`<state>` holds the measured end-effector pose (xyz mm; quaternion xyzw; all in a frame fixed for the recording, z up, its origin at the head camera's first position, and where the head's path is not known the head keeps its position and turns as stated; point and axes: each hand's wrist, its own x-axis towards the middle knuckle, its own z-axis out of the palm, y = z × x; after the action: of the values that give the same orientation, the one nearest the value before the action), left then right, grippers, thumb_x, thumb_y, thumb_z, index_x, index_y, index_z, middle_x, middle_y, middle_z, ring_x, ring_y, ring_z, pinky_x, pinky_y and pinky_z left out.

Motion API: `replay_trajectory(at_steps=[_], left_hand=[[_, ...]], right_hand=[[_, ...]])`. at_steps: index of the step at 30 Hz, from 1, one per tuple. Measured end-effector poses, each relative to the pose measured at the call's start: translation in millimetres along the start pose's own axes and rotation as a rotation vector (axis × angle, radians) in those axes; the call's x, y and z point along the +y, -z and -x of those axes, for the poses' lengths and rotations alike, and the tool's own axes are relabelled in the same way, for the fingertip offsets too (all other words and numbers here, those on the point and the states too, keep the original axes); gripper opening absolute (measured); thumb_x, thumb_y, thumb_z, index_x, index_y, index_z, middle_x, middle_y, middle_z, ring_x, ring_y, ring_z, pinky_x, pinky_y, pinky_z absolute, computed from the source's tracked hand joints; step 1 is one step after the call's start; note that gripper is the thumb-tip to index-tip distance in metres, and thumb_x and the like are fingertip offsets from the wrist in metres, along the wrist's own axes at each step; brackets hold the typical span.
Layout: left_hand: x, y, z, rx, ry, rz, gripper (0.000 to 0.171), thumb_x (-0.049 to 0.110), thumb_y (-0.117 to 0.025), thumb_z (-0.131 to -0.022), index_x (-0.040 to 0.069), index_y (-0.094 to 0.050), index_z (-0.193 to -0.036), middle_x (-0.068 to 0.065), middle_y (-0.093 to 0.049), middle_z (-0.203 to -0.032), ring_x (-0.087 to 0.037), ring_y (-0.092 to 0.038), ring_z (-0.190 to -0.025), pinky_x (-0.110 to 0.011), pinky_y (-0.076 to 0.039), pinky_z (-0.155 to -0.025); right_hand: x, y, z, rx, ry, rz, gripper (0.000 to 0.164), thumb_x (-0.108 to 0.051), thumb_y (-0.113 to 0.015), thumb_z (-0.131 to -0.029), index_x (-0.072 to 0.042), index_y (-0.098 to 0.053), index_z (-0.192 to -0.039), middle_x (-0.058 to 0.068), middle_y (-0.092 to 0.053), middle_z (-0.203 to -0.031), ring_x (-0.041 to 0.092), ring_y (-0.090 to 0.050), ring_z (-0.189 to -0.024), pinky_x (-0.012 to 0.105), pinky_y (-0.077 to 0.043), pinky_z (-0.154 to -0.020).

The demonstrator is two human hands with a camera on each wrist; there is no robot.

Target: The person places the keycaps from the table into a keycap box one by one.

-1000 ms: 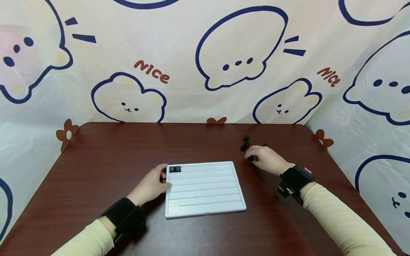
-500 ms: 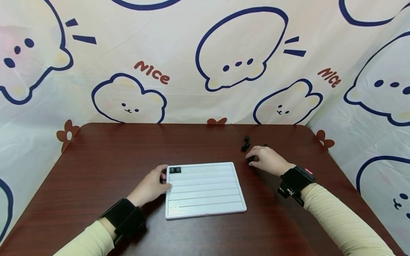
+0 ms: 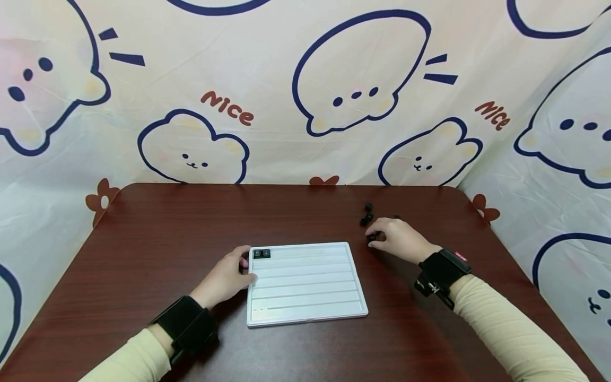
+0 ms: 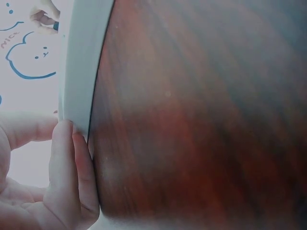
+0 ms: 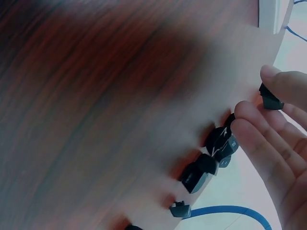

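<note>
A flat white ridged tray (image 3: 307, 286) lies on the table. Two black keycaps (image 3: 261, 253) sit side by side in its far left corner. My left hand (image 3: 223, 278) grips the tray's left edge, thumb on the rim and fingers along the outer side. To the right of the tray, my right hand (image 3: 395, 237) pinches one black keycap (image 5: 271, 99) between thumb and finger. Several loose keycaps (image 5: 194, 177) lie on the tabletop close to that hand, some with pale markings. Another keycap (image 3: 396, 216) is partly hidden behind the right hand.
The dark brown table (image 3: 200, 217) has its far edge against a pale cartoon-printed curtain (image 3: 277, 148). Small keycaps (image 3: 366, 218) are scattered just beyond the right fingertips. Each wrist wears a black strap.
In my right fingers the keycap has turned and shifted slightly left and toward me. The left hand and the tray stay where they were.
</note>
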<state>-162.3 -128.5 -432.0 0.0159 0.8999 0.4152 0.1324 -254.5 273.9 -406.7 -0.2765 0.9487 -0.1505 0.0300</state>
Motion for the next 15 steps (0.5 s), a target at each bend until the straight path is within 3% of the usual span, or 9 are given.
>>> replay_trajectory(at_steps=[7, 15], left_hand=[[-0.9, 0.2, 0.9, -0.004, 0.001, 0.019, 0.069, 0.003, -0.074, -0.091, -0.006, -0.040, -0.150, -0.013, -0.056, -0.107, -0.021, -0.052, -0.083, -0.033, -0.045, -0.069], [-1.4, 0.1, 1.4, -0.012, -0.020, 0.051, 0.068, 0.000, -0.072, -0.091, -0.009, -0.038, -0.150, -0.013, -0.054, -0.105, -0.019, -0.048, -0.071, -0.033, -0.043, -0.065]], right_hand=[[-8, 0, -1, -0.007, 0.030, 0.004, 0.021, -0.007, -0.080, -0.089, -0.004, -0.077, -0.110, 0.007, -0.069, -0.108, 0.018, -0.063, -0.090, 0.033, -0.055, -0.076], [-13, -1, -1, 0.017, 0.071, 0.010, 0.025, -0.008, -0.082, -0.087, -0.004, -0.078, -0.112, 0.005, -0.067, -0.104, 0.013, -0.063, -0.084, 0.029, -0.055, -0.071]])
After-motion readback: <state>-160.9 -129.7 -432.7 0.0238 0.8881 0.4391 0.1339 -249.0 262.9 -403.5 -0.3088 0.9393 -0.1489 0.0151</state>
